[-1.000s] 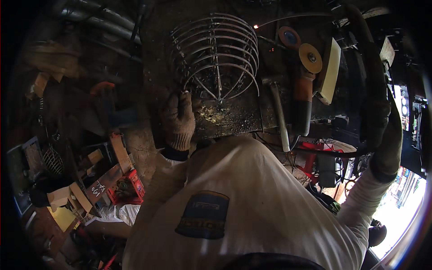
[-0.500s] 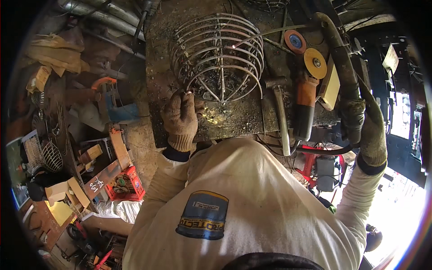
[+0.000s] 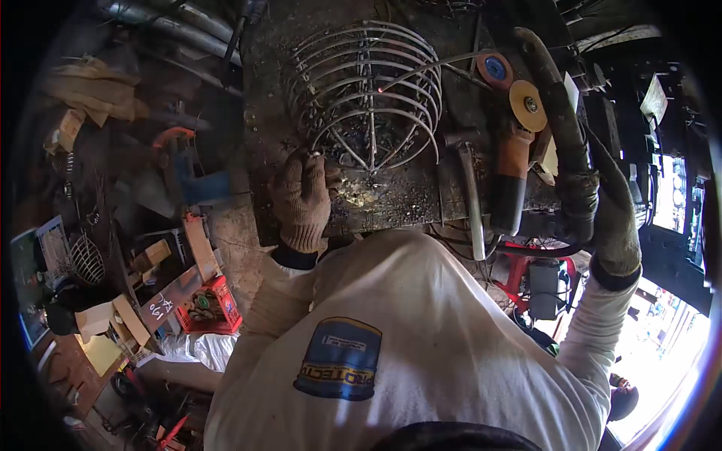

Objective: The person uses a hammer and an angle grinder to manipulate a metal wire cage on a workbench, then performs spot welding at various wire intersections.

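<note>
A cage of bent metal rods [image 3: 370, 113] lies on the dark workbench, curved ribs crossing a central bar. My left hand [image 3: 301, 192], in a knitted glove, is closed around the near-left end of its lowest rib. On the right, my gloved right hand [image 3: 618, 225] grips a thick, dark, taped electrode holder [image 3: 577, 184]. From the holder's far end a thin welding rod [image 3: 421, 69] reaches left over the cage, its tip glowing orange-red above the ribs. I cannot tell whether that tip touches metal.
Right of the cage lie a hammer [image 3: 471, 199] and an orange-and-black angle grinder [image 3: 511, 169] with a yellow disc. A round abrasive disc [image 3: 494, 69] sits beyond. Dark grit covers the bench [image 3: 263, 98]. A red crate [image 3: 210, 307] stands at lower left; a black cable [image 3: 538, 252] runs below the bench edge.
My right hand and the electrode holder have shifted slightly left. The rod's glowing tip has moved a little left and nearer to me. My left hand stays on the cage.
</note>
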### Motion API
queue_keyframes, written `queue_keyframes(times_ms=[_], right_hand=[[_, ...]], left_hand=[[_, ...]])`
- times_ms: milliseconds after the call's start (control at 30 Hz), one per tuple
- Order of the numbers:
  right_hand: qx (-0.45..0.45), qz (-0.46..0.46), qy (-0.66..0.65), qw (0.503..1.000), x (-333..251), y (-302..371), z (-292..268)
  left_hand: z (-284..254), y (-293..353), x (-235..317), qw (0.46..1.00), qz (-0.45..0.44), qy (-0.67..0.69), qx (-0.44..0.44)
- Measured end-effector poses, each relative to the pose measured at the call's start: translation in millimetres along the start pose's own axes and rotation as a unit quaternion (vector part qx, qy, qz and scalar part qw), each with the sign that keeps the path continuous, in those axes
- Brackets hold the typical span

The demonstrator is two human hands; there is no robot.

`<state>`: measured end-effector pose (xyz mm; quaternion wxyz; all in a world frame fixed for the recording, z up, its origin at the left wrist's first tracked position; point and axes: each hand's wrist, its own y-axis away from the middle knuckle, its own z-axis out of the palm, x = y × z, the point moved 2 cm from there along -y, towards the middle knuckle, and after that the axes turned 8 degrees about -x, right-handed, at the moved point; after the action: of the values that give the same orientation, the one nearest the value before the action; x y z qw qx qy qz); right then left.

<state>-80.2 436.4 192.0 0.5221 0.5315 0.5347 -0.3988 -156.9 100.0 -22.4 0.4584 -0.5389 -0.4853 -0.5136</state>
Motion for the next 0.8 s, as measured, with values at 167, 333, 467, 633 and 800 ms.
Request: queue_keyframes(times_ms=[167,333,467,633,800], right_hand=[[0.074,0.09,0.041,0.992,13.4,6.0,-13.3],[0.059,0.09,0.024,0.994,18.5,7.7,-15.2],[0.057,0.08,0.003,0.995,21.0,11.1,-15.9],[0.047,0.068,-0.015,0.996,22.3,11.0,-16.9],[0.04,0.059,-0.03,0.997,23.8,11.4,-18.5]], left_hand=[[-2.7,-3.1,-5.0,0.997,0.042,-0.07,-0.003],[0.1,-0.4,3.3,1.0,-0.024,0.009,-0.002],[-2.0,-2.8,-7.9,0.996,0.028,-0.081,0.019],[-8.4,-5.1,-24.5,0.993,0.052,-0.104,0.022],[-7.8,-5.3,-15.1,0.98,0.076,-0.184,0.02]])
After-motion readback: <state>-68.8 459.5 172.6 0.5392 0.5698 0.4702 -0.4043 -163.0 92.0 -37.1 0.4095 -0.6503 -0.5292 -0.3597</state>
